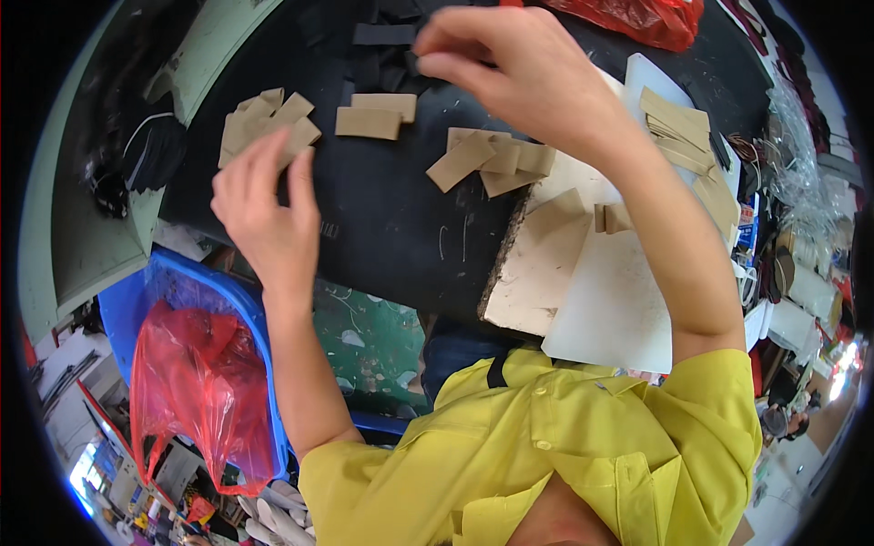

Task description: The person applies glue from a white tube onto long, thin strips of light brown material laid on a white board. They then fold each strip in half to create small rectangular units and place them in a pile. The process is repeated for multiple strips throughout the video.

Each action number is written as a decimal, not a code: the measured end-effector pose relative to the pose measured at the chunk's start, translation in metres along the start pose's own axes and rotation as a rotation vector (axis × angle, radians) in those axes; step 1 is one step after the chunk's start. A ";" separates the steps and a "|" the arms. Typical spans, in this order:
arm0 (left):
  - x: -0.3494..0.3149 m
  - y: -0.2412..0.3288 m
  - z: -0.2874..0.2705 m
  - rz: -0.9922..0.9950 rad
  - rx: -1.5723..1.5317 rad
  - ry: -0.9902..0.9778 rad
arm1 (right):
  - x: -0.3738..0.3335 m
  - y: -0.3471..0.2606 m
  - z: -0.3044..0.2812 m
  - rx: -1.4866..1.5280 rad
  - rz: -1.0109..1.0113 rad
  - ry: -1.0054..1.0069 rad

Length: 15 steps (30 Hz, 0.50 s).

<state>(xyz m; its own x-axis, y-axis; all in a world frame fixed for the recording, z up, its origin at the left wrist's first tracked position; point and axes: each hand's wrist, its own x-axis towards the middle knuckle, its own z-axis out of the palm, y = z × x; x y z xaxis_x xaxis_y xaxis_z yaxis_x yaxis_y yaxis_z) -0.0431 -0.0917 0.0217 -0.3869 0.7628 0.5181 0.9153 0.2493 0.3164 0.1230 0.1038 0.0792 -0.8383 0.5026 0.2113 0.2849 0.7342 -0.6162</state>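
Observation:
My left hand (267, 198) is over the near edge of a pile of tan strips (248, 127) at the left of the black work surface. Its fingers are bent, with the thumb apart from them, and nothing shows in its grasp. Farther off, my right hand (519, 73) reaches to a heap of black strips (382, 35). Its thumb and forefinger have a dark gap between them, their tips beside the black pieces and slightly blurred. Two overlapping tan strips (368, 123) lie between the hands. Another tan pile (492, 162) rests below my right hand.
Under my right arm are a worn pale board (523, 282) and a white sheet (619, 309). More tan pieces (678, 132) lie at the right. A red plastic bag (642, 20) sits at the far edge. A blue bin (259, 337) holding a red bag (205, 382) stands lower left.

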 end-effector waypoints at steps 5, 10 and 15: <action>-0.004 0.061 0.031 0.200 -0.310 -0.231 | -0.074 0.018 -0.012 -0.484 -0.078 -0.112; -0.013 0.075 0.039 0.098 -0.385 -0.315 | -0.099 0.016 -0.004 -0.309 0.129 -0.065; -0.016 0.073 0.020 -0.240 -0.735 -0.384 | -0.077 0.025 -0.016 0.027 0.358 -0.135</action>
<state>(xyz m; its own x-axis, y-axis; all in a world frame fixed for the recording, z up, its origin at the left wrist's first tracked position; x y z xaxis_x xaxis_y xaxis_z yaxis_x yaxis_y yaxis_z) 0.0315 -0.0737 0.0209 -0.3745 0.9208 0.1088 0.4576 0.0815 0.8854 0.2022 0.0908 0.0595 -0.7420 0.6593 -0.1217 0.5599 0.5095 -0.6534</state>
